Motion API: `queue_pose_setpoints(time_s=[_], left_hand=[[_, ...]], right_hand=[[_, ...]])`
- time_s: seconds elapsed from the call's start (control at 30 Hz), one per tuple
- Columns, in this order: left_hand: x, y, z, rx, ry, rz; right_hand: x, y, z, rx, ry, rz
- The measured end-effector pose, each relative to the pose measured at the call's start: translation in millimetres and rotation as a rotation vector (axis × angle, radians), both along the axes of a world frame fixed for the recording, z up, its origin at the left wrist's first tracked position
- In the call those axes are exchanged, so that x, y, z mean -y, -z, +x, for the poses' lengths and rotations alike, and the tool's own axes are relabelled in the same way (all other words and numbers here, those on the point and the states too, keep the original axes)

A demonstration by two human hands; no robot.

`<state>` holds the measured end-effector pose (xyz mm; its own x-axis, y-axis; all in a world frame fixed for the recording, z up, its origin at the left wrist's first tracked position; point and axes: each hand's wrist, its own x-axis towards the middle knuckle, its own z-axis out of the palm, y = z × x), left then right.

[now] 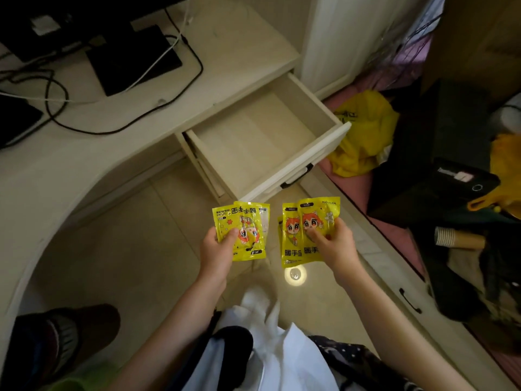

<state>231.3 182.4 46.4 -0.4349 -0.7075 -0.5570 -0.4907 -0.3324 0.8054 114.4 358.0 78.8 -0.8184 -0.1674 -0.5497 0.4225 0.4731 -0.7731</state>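
The left hand point(218, 249) grips a small stack of yellow hand-warmer packets point(243, 231), its thumb pressed across their printed fronts and its fingers curled behind; these packets are turned so that their lettering reads upside down. The right hand point(334, 244) holds a second fan of the same yellow packets point(300, 235), thumb on the cartoon figure of the front one and fingers wrapped around the right edge, with the print upright. The two bundles are held side by side above the pale tiled floor point(135, 249), near each other but apart, just in front of an open drawer point(296, 165) pulled out from the cream-coloured desk point(84, 153). The drawer's dark handle point(297, 176) faces the person. On the desk top lie black cables point(56, 88), a white cable point(152, 66) and a black flat device point(132, 60). To the right of the drawer a crumpled yellow plastic bag point(363, 131) sits on a pink surface, and farther right lies a stack of paper cups point(456, 238) on its side. A brown slipper point(64, 334) rests on the floor at lower left.
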Motion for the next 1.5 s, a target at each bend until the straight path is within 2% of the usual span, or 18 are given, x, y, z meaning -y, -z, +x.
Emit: queue_pose_setpoints(time_s=[0.37,0.6,0.87,1.13,1.3,1.5], left_hand=[[58.8,-3.1,-121.1,0.032,-0.042,0.005],[68.6,5.7,-165.6,0.067,-0.185,0.035],[58.8,24.2,-208.8,0.169,-0.412,0.026],[75.6,64.0,-229.4,0.189,-0.572,0.114],[97.5,108.4,-244.1,0.283,-0.525,0.159],[108.2,154.1,-248.1,0.306,-0.438,0.286]], right_hand=[[70.2,-4.3,-135.5,-0.047,-0.079,0.017],[99.5,5.4,-207.9,-0.017,-0.213,0.04],[135.4,29.3,-282.7,0.009,-0.468,0.044],[183.0,64.3,-305.9,0.098,-0.57,0.013],[208.5,109.6,-305.6,0.128,-0.609,0.07],[220.4,166.5,-302.7,0.317,-0.631,0.141]])
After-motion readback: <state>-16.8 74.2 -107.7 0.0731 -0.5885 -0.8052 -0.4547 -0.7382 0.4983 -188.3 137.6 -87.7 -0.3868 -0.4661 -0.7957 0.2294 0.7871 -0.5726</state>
